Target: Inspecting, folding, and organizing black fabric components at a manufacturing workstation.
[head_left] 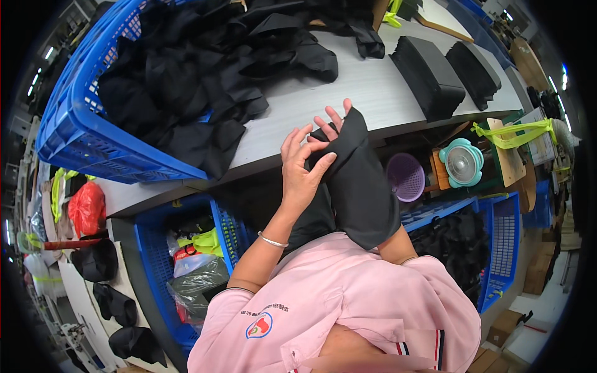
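A black fabric tube (359, 189), like a sleeve, covers my right forearm from near the elbow up to the hand. Out of its far end stick the fingers of my right hand (335, 120), spread and stretched out; the palm is largely hidden in the cloth. Close beside them is my left hand (301, 171), a metal bangle on its wrist. Its thumb and index fingertip come close together at the edge of the cloth near the opening, while the other fingers fan out. Beyond both hands, a heap of black fabric pieces (205, 81) covers the table (298, 102).
A blue crate (102, 140) stands on the table's left. Two stacks of black pieces (429, 81) lie far right. Below the table are a purple basket (405, 178), a small turquoise fan (461, 163), a left crate (152, 248) with bags and a right crate (502, 248) with black cloth.
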The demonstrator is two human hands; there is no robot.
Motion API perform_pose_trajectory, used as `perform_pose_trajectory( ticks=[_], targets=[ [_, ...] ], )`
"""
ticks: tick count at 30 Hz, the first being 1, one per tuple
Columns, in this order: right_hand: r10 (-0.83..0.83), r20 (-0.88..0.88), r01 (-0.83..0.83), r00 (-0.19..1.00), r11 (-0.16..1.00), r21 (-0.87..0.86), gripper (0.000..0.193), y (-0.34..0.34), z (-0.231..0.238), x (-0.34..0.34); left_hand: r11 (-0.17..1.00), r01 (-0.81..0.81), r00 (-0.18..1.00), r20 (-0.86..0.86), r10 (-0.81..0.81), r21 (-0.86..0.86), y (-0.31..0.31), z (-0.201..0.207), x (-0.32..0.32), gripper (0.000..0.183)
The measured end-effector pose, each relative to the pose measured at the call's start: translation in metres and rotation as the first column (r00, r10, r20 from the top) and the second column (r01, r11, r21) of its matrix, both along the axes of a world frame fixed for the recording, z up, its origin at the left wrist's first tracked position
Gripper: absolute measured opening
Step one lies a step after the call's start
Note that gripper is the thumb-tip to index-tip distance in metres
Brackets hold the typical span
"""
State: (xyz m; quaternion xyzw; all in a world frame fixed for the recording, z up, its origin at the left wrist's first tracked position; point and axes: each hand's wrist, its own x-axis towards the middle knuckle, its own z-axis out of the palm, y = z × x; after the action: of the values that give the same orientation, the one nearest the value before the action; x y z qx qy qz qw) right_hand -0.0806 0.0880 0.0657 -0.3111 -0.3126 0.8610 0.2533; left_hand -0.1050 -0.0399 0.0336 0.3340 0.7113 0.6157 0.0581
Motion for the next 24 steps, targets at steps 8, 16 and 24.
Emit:
perform_pose_trajectory(
  ticks=[8, 16, 24],
  targets=[
    [-0.004, 0.109, -0.011, 0.994, 0.990, 0.139, 0.083, -0.034, 0.022, 0.002, 0.999, -0.043, 0.998, -0.051, 0.045, 0.032, -0.015, -0.012, 0.020, 0.034],
    [0.041, -0.065, -0.027, 0.997, 0.979, 0.204, 0.071, -0.028, 0.017, 0.016, 0.997, 0.055, 0.992, 0.118, -0.048, -0.054, -0.021, -0.024, 0.016, 0.023],
    [0.122, -0.037, -0.109, 0.992, 0.962, 0.251, 0.072, 0.004, -0.006, 0.019, 0.984, -0.011, 0.992, 0.123, -0.012, 0.180, -0.017, -0.008, 0.025, 0.012]
  ],
)
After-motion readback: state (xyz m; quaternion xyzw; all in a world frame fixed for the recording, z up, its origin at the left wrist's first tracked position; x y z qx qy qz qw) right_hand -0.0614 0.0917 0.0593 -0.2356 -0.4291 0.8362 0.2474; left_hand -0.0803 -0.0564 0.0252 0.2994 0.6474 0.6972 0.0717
